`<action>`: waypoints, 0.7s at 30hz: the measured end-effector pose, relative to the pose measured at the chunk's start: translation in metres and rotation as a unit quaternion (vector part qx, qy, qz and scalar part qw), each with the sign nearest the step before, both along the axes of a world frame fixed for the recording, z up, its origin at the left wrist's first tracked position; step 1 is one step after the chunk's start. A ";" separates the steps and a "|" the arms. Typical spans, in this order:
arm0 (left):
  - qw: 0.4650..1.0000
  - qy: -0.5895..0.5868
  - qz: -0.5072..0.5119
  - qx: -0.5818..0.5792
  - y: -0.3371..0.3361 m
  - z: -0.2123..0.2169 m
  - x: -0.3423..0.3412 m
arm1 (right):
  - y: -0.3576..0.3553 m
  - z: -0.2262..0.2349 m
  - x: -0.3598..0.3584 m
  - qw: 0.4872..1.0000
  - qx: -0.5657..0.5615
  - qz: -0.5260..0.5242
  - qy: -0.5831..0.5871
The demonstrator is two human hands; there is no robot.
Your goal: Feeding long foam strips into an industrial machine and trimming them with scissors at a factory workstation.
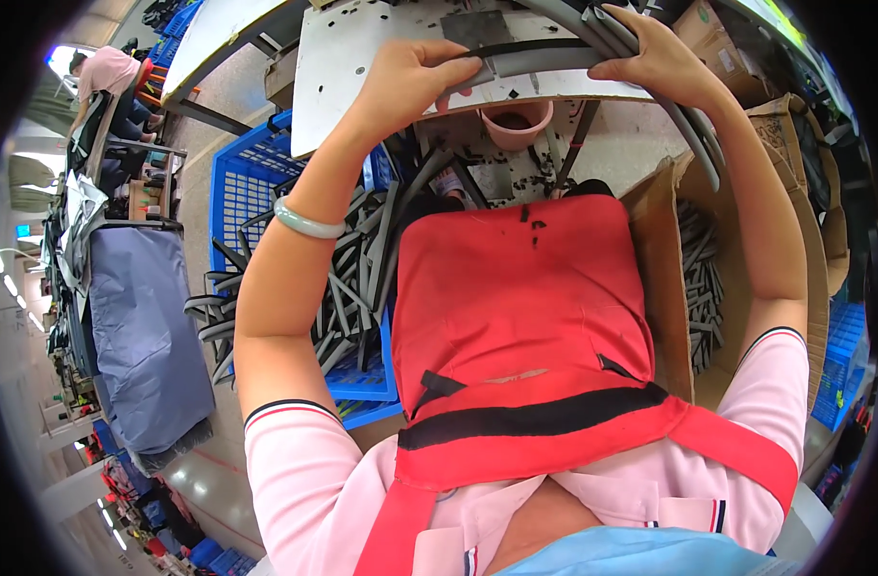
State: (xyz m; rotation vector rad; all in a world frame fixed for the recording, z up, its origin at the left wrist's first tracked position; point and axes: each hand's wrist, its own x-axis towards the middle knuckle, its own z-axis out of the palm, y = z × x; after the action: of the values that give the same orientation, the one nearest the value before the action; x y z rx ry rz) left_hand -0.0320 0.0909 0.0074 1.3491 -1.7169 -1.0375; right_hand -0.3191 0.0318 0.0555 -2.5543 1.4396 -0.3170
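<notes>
My left hand grips the left end of a long grey rubber strip lying along the front edge of a white worktable. My right hand holds the strip's other part, where several grey strips curve down to the right over the table edge. A pale green bangle circles my left wrist. A red apron covers my lap.
A blue plastic crate full of grey and black strips stands at my left. An open cardboard box with more grey strips is at my right. A pink bucket sits under the table. A person in pink sits far left.
</notes>
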 end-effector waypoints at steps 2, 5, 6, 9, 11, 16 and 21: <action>0.999 -0.002 0.014 -0.030 -0.015 -0.008 0.001 | -0.009 0.001 0.002 0.998 0.055 -0.001 -0.041; 0.998 -0.016 0.046 -0.037 -0.035 -0.007 0.003 | -0.035 -0.015 0.000 0.997 0.051 -0.016 -0.053; 0.998 -0.016 0.047 -0.039 -0.039 -0.006 0.003 | -0.037 -0.015 0.001 0.997 0.049 -0.015 -0.054; 0.998 -0.025 0.056 -0.019 -0.049 -0.004 0.000 | -0.042 -0.014 0.004 0.994 0.059 -0.013 -0.091; 0.997 -0.031 0.068 -0.009 -0.055 -0.004 -0.001 | -0.050 -0.015 0.006 0.994 0.085 -0.031 -0.069; 0.998 0.000 0.056 -0.010 -0.067 -0.008 0.005 | -0.061 -0.019 0.007 0.994 0.060 0.003 -0.093; 0.999 0.012 0.037 -0.014 -0.075 -0.010 0.013 | -0.055 -0.004 0.015 0.996 0.064 -0.008 -0.069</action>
State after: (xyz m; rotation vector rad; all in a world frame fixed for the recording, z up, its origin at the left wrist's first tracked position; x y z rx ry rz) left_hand -0.0192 0.0158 -0.0022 1.3662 -1.6458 -0.9804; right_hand -0.3042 -0.0229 0.0511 -2.3718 1.3843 -0.3831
